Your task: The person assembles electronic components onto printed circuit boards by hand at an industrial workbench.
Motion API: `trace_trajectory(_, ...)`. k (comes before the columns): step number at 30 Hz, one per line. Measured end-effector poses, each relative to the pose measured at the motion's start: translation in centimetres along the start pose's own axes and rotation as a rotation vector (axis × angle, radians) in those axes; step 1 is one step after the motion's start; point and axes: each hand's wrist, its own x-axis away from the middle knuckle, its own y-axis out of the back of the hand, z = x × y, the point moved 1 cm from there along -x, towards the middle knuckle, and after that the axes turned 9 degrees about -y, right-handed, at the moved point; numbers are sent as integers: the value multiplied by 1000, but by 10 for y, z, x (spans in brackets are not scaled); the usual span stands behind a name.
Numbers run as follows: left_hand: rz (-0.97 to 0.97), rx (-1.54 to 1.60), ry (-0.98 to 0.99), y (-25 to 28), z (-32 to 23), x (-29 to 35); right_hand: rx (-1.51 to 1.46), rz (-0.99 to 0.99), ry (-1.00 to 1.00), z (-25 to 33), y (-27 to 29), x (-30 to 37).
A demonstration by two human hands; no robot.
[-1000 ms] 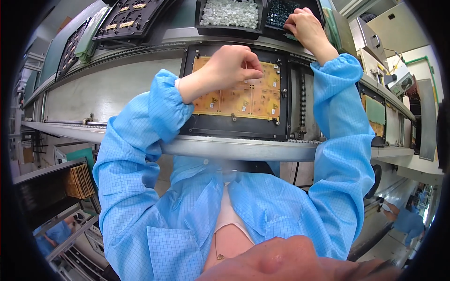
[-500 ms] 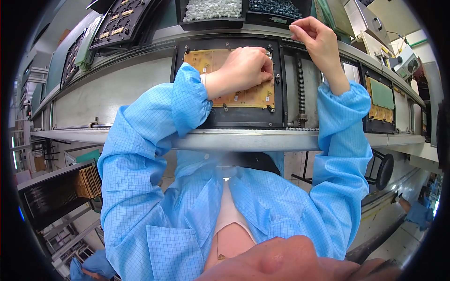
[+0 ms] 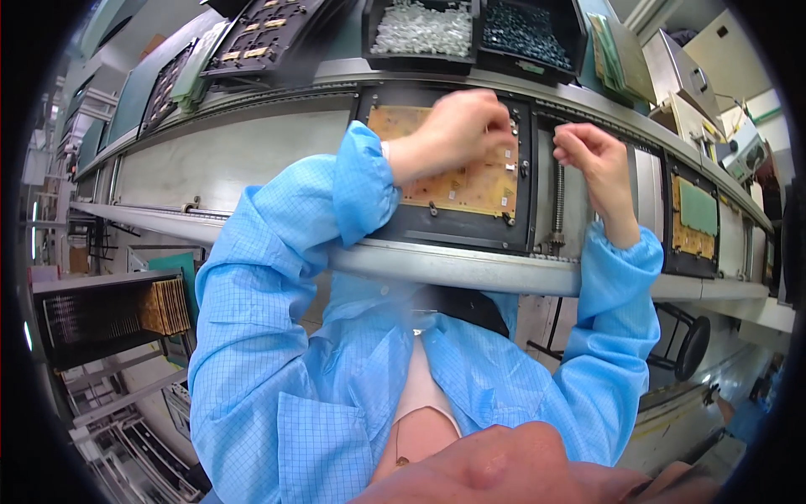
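Nearest to me is the wearer's blue checked coat (image 3: pixel 323 445), its 2 sleeves reaching forward and gathered at the wrists. Off to the lower left, a dark rack (image 3: pixel 96 315) holds a row of amber panels (image 3: pixel 164 307); on the right is a round black stool (image 3: pixel 693 346). Beyond the coat, a metal rail (image 3: pixel 470 267) crosses my view. Just behind it, an amber circuit board (image 3: pixel 453 191) lies flat inside a black frame (image 3: pixel 470 232). The left hand (image 3: pixel 474 126) is over the board's upper right part, blurred, fingers curled inward; I cannot tell whether it pinches anything or touches the board. The right hand (image 3: pixel 594 164) is raised beside the frame, near a threaded rod (image 3: pixel 558 202), thumb and fingertips drawn close together; I cannot tell whether anything is between them. Farther back, 2 black bins stand side by side: white parts (image 3: pixel 424 29) on the left, dark blue parts (image 3: pixel 525 34) on the right.
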Motion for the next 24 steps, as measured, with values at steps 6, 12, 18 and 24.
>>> trace_trajectory(6,-265,-627,-33,61,77,-26,-294,165,-204,-16,8,16)
trace_trajectory(12,-71,-712,10,64,97,-44,-230,169,-214,-14,-6,29)
trace_trajectory(18,-362,-191,-345,78,99,-35,51,69,-162,-6,-19,40)
trace_trajectory(24,-304,-136,38,80,86,-39,298,-102,14,2,-34,45)
